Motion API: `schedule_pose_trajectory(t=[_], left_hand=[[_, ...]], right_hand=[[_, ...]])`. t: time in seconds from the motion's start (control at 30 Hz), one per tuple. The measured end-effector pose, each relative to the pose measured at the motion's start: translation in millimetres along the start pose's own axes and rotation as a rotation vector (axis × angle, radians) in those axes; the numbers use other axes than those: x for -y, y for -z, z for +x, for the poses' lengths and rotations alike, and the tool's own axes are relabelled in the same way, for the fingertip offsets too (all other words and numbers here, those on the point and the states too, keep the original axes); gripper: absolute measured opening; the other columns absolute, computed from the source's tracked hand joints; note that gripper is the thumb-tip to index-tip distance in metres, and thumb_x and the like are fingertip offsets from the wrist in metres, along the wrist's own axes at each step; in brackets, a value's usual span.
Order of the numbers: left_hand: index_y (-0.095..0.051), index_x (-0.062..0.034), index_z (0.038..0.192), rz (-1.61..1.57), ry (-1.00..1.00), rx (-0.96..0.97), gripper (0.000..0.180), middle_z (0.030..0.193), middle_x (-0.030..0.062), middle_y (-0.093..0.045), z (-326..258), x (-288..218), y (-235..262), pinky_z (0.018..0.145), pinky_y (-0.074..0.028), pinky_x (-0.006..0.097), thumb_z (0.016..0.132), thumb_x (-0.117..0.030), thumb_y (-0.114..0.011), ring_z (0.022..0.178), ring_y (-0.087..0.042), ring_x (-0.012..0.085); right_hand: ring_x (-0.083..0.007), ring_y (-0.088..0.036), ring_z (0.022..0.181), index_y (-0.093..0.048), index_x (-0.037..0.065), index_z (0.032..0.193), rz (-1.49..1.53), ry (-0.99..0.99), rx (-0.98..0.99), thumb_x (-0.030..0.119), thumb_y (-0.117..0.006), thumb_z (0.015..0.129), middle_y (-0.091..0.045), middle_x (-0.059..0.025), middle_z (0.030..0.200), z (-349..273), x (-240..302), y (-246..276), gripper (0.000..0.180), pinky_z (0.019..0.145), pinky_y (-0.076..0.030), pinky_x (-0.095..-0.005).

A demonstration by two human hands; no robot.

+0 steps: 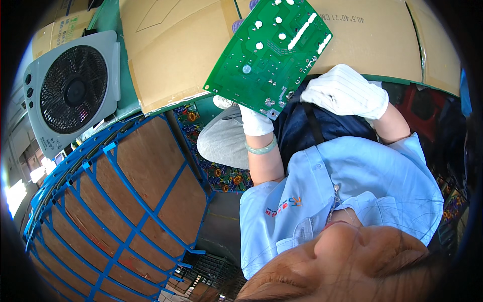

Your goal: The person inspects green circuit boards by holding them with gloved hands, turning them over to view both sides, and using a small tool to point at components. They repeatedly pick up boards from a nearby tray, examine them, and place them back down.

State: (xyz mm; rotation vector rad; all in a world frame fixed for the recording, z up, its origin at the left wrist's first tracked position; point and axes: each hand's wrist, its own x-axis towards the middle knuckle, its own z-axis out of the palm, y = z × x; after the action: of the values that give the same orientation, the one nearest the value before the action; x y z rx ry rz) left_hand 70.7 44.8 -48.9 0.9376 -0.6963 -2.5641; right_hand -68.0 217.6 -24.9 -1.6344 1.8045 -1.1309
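Observation:
A green circuit board (266, 58) is held up at a tilt over the cardboard-covered bench edge, its soldered side showing white patches and solder joints. My left hand (255, 122), in a white glove, grips the board from beneath at its near edge; most of its fingers are hidden behind it. Purple parts stick out past the board's far left edge. To the right of the board, apart from it, my right hand (347, 93) is closed in a striped white glove above my lap. Whatever its curled fingers may hold is hidden.
Cardboard sheets (171, 55) cover the bench. A grey box fan (75, 88) stands at the left. Below it is a blue metal frame with brown panels (146, 166). Several boards with coils (226, 176) lie beside my leg, and a black crate (211, 272) sits lower down.

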Motion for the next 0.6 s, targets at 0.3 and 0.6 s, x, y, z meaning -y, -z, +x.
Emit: schedule_pose_trajectory(t=[0.3, 0.6], left_hand=[[-0.054, -0.0053, 0.130, 0.003, 0.006, -0.009, 0.049, 0.124, 0.0147, -0.062, 0.6, -0.6, 0.0, 0.080, -0.056, 0.045, 0.101, -0.043, -0.045, 0.103, -0.063, 0.0304], [-0.054, -0.0052, 0.130, -0.001, 0.007, -0.018, 0.049, 0.124, 0.0147, -0.062, -0.9, -0.9, -0.8, 0.081, -0.056, 0.045, 0.101, -0.043, -0.045, 0.103, -0.063, 0.0304]], right_hand=[[-0.0348, -0.051, 0.054, -0.059, 0.009, 0.068, -0.115, 0.053, -0.127, 0.033, -0.059, 0.096, -0.052, -0.0121, 0.059, -3.4, 5.0, -4.8, 0.037, 0.051, -0.038, -0.0434], [-0.0360, -0.053, 0.056, -0.060, 0.008, 0.070, -0.086, -0.002, -0.058, 0.032, -0.059, 0.096, -0.053, -0.0130, 0.061, -2.8, 3.5, -4.8, 0.035, 0.052, -0.039, -0.0445]])
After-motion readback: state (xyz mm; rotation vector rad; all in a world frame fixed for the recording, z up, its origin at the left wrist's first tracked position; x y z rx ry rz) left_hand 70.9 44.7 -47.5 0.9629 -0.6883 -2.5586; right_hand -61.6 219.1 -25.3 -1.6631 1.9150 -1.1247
